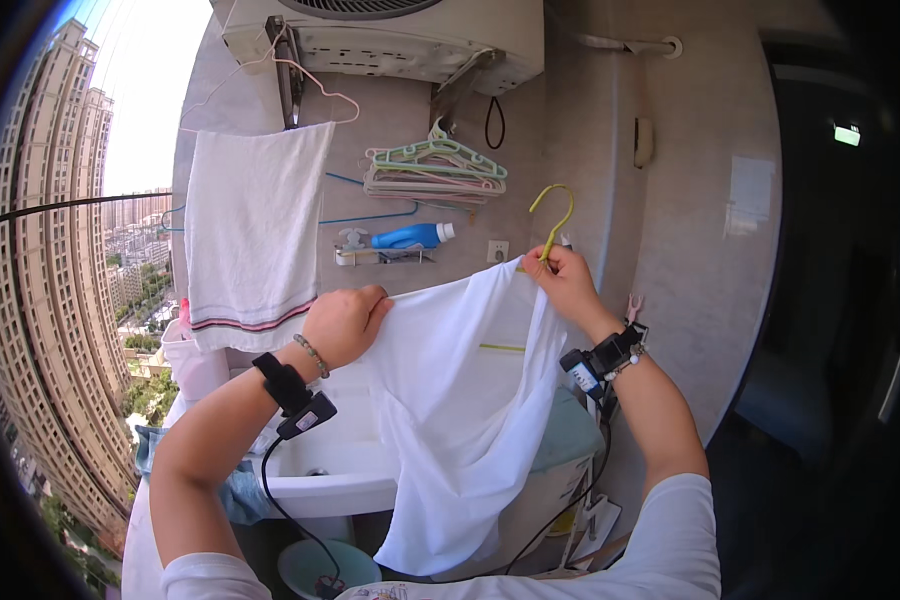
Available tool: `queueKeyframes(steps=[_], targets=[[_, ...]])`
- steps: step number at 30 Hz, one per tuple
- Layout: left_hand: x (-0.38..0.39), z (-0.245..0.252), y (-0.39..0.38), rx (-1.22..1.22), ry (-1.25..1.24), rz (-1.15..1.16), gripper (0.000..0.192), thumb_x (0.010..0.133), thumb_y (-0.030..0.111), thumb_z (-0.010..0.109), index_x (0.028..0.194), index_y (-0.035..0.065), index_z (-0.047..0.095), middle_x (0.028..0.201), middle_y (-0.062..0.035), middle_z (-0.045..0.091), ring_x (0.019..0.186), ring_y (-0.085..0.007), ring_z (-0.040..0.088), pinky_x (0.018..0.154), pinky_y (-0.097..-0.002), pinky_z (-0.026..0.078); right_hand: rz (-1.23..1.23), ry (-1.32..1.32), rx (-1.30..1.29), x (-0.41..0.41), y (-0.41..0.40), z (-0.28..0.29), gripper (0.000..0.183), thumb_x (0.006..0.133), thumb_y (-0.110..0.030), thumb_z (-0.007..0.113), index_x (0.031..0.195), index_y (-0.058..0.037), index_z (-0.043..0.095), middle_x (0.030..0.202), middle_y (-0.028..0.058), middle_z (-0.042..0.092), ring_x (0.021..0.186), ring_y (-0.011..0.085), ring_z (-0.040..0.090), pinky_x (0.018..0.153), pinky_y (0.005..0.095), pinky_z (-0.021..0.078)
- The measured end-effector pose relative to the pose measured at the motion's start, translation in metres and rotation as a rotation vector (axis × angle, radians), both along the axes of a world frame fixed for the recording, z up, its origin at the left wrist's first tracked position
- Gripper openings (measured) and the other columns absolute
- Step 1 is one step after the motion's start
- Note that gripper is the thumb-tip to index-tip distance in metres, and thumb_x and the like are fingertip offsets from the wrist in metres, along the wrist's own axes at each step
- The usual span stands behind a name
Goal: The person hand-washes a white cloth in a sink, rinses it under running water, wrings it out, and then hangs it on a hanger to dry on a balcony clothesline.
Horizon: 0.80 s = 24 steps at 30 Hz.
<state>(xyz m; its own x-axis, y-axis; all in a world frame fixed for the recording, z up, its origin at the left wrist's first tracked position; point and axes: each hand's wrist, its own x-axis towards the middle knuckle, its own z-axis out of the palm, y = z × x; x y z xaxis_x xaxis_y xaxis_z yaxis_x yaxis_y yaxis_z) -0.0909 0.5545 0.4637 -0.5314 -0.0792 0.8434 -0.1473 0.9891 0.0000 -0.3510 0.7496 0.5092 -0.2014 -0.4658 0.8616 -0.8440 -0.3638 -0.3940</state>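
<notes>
My left hand [345, 322] pinches the upper left edge of a white cloth garment [450, 420] and pulls it out to the left. At the right, my right hand [562, 281] grips a yellow-green clothes hanger [554, 217] just below its hook, together with a gathered edge of the garment. The hook stands up above my fingers. Part of the hanger's lower bar shows in the garment's opening; the rest of its frame is hidden by cloth. The garment hangs in loose folds in front of a white sink [330, 487].
A white towel [255, 232] hangs at the left from a pink hanger [322, 86]. Several hangers [435, 169] hang on the wall above a shelf [345, 257] with a blue bottle [409, 237]. An air-conditioner unit [390, 45] juts out overhead. A green basin [326, 566] stands below the sink.
</notes>
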Motion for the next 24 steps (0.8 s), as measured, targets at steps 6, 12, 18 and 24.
queueKeyframes(steps=[6,12,18,24], targets=[[0.028,0.016,0.01,-0.072,0.242,0.1,0.021,0.09,0.024,0.051,0.085,0.0064,0.061,0.07,-0.017,0.062,0.067,-0.0368,0.06,0.06,-0.0461,0.047,-0.086,0.054,-0.109,0.021,0.003,0.012,0.027,0.09,-0.025,0.063,0.104,-0.0016,0.061,0.079,0.0011,0.062,0.074,0.0062,0.053,0.067,0.0218,0.0436],[0.076,0.037,-0.026,-0.019,0.356,0.174,0.023,0.09,0.024,0.051,0.081,0.0057,0.062,0.068,-0.0176,0.061,0.066,-0.0364,0.06,0.06,-0.0467,0.046,-0.564,0.471,-0.117,-0.03,0.008,-0.003,0.038,0.086,-0.033,0.064,0.106,-0.0001,0.063,0.087,0.0113,0.066,0.079,0.0136,0.059,0.07,0.0272,0.0455],[0.098,0.033,-0.036,0.008,0.279,0.219,0.024,0.09,0.022,0.051,0.084,0.0028,0.064,0.067,-0.0189,0.06,0.066,-0.0375,0.06,0.06,-0.0448,0.046,-0.197,0.08,0.136,-0.026,-0.009,-0.03,0.031,0.086,-0.025,0.065,0.1,0.003,0.064,0.086,0.0097,0.067,0.076,0.0141,0.059,0.071,0.028,0.0466],[0.148,0.038,-0.049,0.095,0.327,0.517,0.027,0.09,0.026,0.053,0.088,0.0022,0.065,0.065,-0.0168,0.06,0.062,-0.0323,0.06,0.059,-0.04,0.046,0.065,0.232,0.032,0.003,-0.067,-0.01,0.029,0.088,-0.02,0.062,0.105,0.0038,0.062,0.089,0.0123,0.067,0.082,0.0165,0.062,0.075,0.0287,0.0481]])
